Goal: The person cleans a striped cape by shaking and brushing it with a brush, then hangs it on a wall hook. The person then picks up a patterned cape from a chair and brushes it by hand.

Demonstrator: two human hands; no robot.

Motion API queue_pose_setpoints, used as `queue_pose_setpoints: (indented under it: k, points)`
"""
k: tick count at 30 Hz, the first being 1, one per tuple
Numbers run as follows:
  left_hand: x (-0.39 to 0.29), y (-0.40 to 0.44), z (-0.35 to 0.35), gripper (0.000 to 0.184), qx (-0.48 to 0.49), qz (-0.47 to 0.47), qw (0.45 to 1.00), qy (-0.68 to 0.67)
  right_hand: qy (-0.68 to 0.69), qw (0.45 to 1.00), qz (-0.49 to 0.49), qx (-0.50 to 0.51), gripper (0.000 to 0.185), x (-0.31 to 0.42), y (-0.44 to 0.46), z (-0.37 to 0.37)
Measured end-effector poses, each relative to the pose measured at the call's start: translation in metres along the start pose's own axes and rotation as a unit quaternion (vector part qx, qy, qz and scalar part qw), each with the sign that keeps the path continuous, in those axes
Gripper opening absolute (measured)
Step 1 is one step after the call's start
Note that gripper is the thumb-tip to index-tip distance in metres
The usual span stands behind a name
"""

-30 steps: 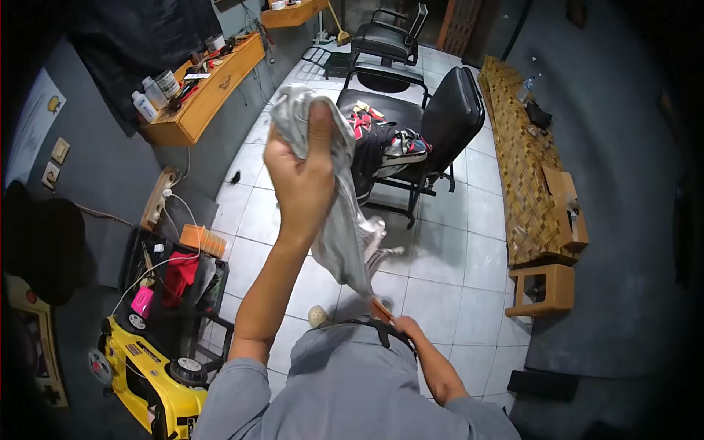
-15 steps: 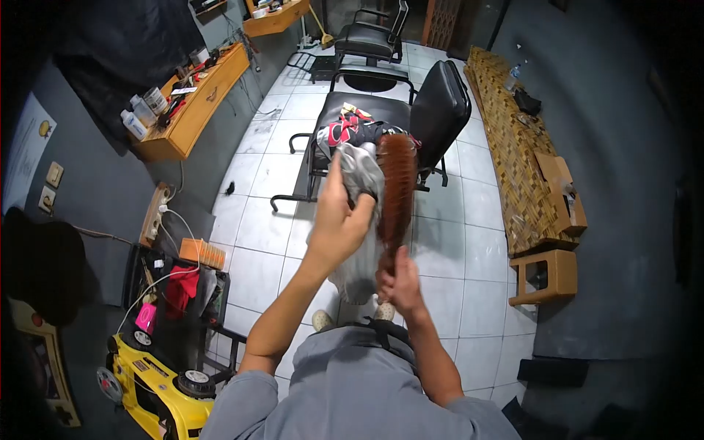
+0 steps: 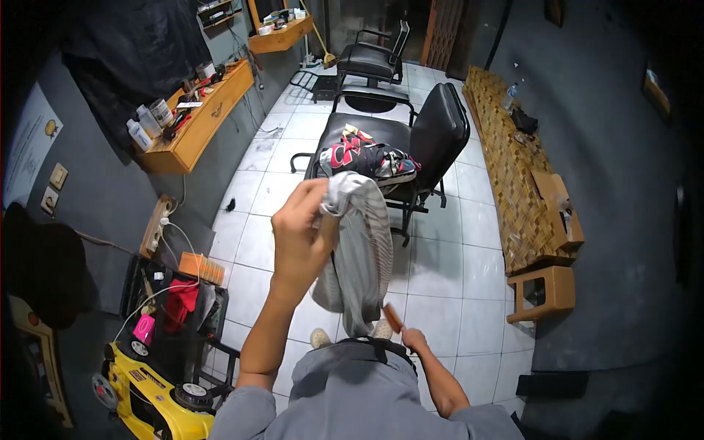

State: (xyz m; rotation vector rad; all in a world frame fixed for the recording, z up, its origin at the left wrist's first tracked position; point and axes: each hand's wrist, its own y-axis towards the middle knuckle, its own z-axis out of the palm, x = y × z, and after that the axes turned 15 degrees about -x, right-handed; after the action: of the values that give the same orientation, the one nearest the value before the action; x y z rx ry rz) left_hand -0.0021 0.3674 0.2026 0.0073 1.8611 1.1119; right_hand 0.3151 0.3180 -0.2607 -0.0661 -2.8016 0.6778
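Observation:
My left hand (image 3: 299,233) is raised in front of me, its fingers closed on the upper end of a light grey striped cloth (image 3: 359,253). The cloth hangs in loose folds down toward my feet. Low by my right hip, my right hand (image 3: 415,340) grips the handle of a brown brush (image 3: 393,318). The brush is seen partly end-on, below and right of the cloth. Beyond the cloth, a bundled black, red and white patterned fabric (image 3: 367,160) lies on the seat of a black barber chair (image 3: 441,130).
Wooden wall shelves (image 3: 202,136) with bottles and tools run along the left. A yellow toy car (image 3: 150,392) stands beside a cluttered black cart (image 3: 213,323). On the right are a woven-mat bench (image 3: 506,176) and a brown stool (image 3: 544,293). Another black chair (image 3: 367,62) stands farther back.
My right hand has drawn the brush down and back from beside the cloth to my hip. My left hand has shifted left and still holds the cloth, which now hangs more fully in view.

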Motion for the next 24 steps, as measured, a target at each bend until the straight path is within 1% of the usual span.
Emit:
queue_pose_setpoints:
  k: [1, 3, 4, 5, 6, 7, 9, 10, 11, 13, 14, 15, 16, 17, 18, 19, 20, 21, 22, 23, 24]
  points:
    - [0.000, -0.001, 0.001, 0.020, -0.002, 0.056, 0.997, 0.047, 0.044, 0.998, 0.001, -0.044, 0.063, 0.005, 0.006, -0.010]
    - [0.006, -0.004, 0.006, 0.020, 0.006, 0.082, 0.994, 0.072, 0.148, 0.973, -0.052, -0.169, 0.059, 0.019, 0.021, -0.034]
    - [0.010, -0.007, 0.010, 0.020, 0.012, 0.094, 0.992, 0.085, 0.318, 0.934, -0.004, -0.160, 0.053, 0.052, 0.008, -0.079]
    - [0.013, -0.010, 0.014, 0.020, 0.018, 0.106, 0.989, 0.099, 0.478, 0.865, 0.045, -0.146, 0.048, 0.096, -0.022, -0.141]
    - [0.011, -0.014, 0.019, 0.020, 0.018, 0.060, 0.996, 0.059, 0.603, 0.789, 0.046, -0.102, 0.046, 0.127, -0.046, -0.187]
    - [0.010, -0.016, 0.023, 0.020, 0.041, 0.036, 0.997, 0.054, 0.715, 0.695, 0.046, -0.057, 0.045, 0.151, -0.068, -0.223]
    - [0.006, -0.017, 0.029, 0.021, 0.086, -0.014, 0.995, 0.042, 0.756, 0.654, -0.011, -0.016, 0.044, 0.178, -0.105, -0.261]
    - [-0.001, -0.016, 0.031, 0.021, 0.117, -0.077, 0.990, 0.014, 0.680, 0.709, -0.152, -0.106, 0.044, 0.187, -0.113, -0.261]
    - [0.000, -0.017, 0.033, 0.020, 0.114, -0.093, 0.989, -0.008, 0.579, 0.738, -0.289, -0.192, 0.045, 0.196, -0.118, -0.259]
    - [0.009, -0.019, 0.039, 0.018, 0.106, -0.123, 0.986, -0.049, 0.598, 0.740, -0.273, -0.142, 0.044, 0.207, -0.119, -0.229]
    - [0.019, -0.019, 0.040, 0.013, 0.084, -0.108, 0.989, -0.060, 0.585, 0.773, -0.234, -0.076, 0.044, 0.200, -0.111, -0.210]
    - [0.018, -0.014, 0.034, 0.009, 0.083, -0.131, 0.986, -0.055, 0.567, 0.801, -0.194, -0.007, 0.044, 0.195, -0.107, -0.198]
    - [0.015, -0.011, 0.030, 0.008, 0.065, -0.150, 0.978, -0.131, 0.522, 0.827, -0.199, -0.058, 0.042, 0.196, -0.108, -0.195]
    - [0.012, -0.007, 0.026, 0.008, 0.046, -0.168, 0.963, -0.205, 0.457, 0.860, -0.213, -0.080, 0.040, 0.183, -0.090, -0.164]
    - [0.007, -0.002, 0.020, 0.006, 0.039, -0.174, 0.960, -0.217, 0.389, 0.888, -0.226, -0.101, 0.038, 0.158, -0.064, -0.115]
    - [0.001, 0.004, 0.022, 0.015, -0.003, -0.152, 0.957, -0.248, 0.286, 0.893, -0.306, -0.164, 0.033, 0.127, -0.045, -0.072]
    - [0.000, 0.010, 0.019, 0.011, -0.004, -0.162, 0.953, -0.255, 0.097, 0.957, -0.272, -0.037, 0.039, 0.095, -0.025, -0.041]
    - [0.000, 0.014, 0.017, 0.009, -0.005, -0.173, 0.949, -0.262, 0.070, 0.944, -0.323, -0.008, 0.039, 0.043, 0.011, 0.023]
    - [-0.001, 0.017, 0.016, 0.010, -0.007, -0.176, 0.950, -0.259, -0.012, 0.952, -0.297, 0.069, 0.037, 0.031, 0.007, 0.009]
    - [0.000, 0.016, 0.017, 0.011, -0.013, -0.181, 0.947, -0.267, -0.015, 0.945, -0.324, 0.040, 0.039, 0.016, 0.006, 0.003]
    - [0.001, 0.016, 0.018, 0.013, -0.020, -0.184, 0.943, -0.275, -0.013, 0.964, -0.266, -0.008, 0.044, 0.001, 0.017, 0.023]
